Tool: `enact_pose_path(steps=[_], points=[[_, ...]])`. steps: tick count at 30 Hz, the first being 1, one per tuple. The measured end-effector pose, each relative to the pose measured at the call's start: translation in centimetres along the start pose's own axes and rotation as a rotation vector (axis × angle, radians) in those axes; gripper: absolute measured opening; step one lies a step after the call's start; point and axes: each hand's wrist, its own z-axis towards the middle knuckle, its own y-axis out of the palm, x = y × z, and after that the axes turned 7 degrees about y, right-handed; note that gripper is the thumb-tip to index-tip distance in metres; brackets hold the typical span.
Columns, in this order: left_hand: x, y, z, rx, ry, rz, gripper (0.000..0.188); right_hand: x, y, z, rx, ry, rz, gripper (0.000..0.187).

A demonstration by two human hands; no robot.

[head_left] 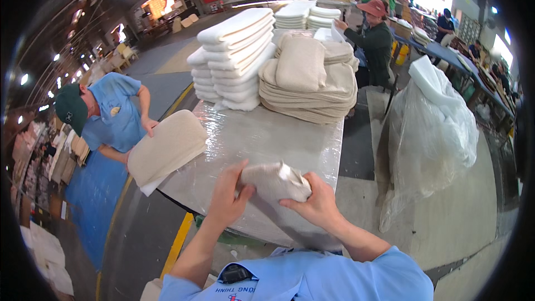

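My left hand (227,196) and my right hand (319,203) grip a beige fabric-covered pad (267,183) from both ends, just above the near part of the table. White material shows at the pad's upper right end, near my right fingers. My thumbs press on the near side; most of the other fingers are hidden behind it. Past my left hand, a co-worker in a blue shirt (116,106) holds a flat beige pad (167,147) with rounded corners at the table's left edge, with white material beneath it.
The plastic-covered table (267,134) carries a tall stack of folded white pads (237,58) and a pile of beige pads (306,89). A clear plastic bag (432,134) stands to the right. A person in a red hat (374,42) works behind the piles.
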Motion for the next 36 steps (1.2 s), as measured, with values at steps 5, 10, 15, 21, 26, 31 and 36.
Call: enact_pose_path(steps=[5, 10, 15, 21, 26, 31, 36], points=[[-7.8, 14.1, 5.0, 0.521, -0.332, -0.919, 0.06, -1.2, 3.1, 5.0, -0.085, 0.141, -0.185, 0.07], [-11.0, 20.7, 7.3, 0.391, -0.848, -1.458, 0.069, 4.5, 6.6, 10.7, -0.102, 0.281, -0.169, 0.075], [-12.1, 22.5, 7.8, 0.428, -0.853, -1.358, 0.071, 11.8, 6.9, 14.3, -0.212, 0.483, 0.27, 0.068], [-11.7, 23.6, 9.0, 0.411, -0.585, -1.455, 0.072, 14.4, 6.7, 23.8, -0.169, 0.376, 0.417, 0.06], [-11.2, 22.5, 11.9, 0.392, -0.726, -0.971, 0.063, 15.4, 8.8, 27.1, -0.285, 0.352, 0.261, 0.042], [-12.2, 23.3, 15.0, 0.343, -0.924, -0.464, 0.057, 15.8, 9.1, 28.6, -0.107, 0.257, 0.183, 0.031], [-11.9, 23.9, 17.3, 0.401, -0.773, -0.374, 0.047, 16.6, 8.9, 27.0, 0.083, 0.262, 0.244, 0.023]])
